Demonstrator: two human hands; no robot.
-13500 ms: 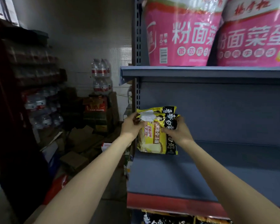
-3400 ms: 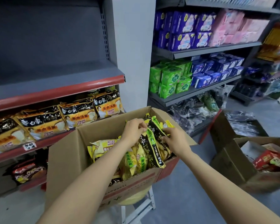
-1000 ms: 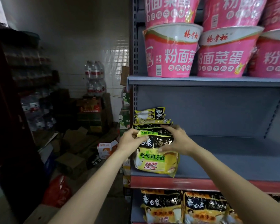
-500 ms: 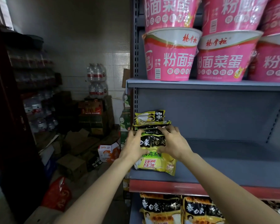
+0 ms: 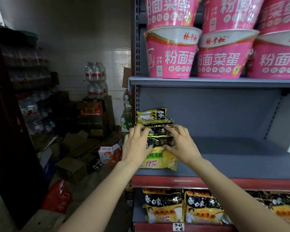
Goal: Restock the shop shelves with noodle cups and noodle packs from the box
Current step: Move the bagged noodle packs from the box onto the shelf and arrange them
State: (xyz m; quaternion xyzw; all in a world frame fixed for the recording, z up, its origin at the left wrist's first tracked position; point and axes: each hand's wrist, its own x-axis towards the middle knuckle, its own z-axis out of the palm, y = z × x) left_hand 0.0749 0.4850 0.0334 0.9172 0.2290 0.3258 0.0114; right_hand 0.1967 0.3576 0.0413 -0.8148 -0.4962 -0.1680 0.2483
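The yellow noodle packs [image 5: 157, 158], held tilted above the shelf [image 5: 224, 161] edge a second ago, now stand on the shelf's left end, in front of an earlier stack [image 5: 151, 115]; placement looks nearly complete. The left hand [image 5: 136, 144] and right hand [image 5: 181, 144] flank the bundle, arms extended, fingers spread over its top, apparently pressing rather than gripping.

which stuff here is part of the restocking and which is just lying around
Part of the job:
- yellow noodle packs under both hands, left hand, right hand
- grey middle shelf
- pink noodle cups above
- noodle packs on the lower shelf

Lying about:
- water bottles
- flattened cardboard
- red bag
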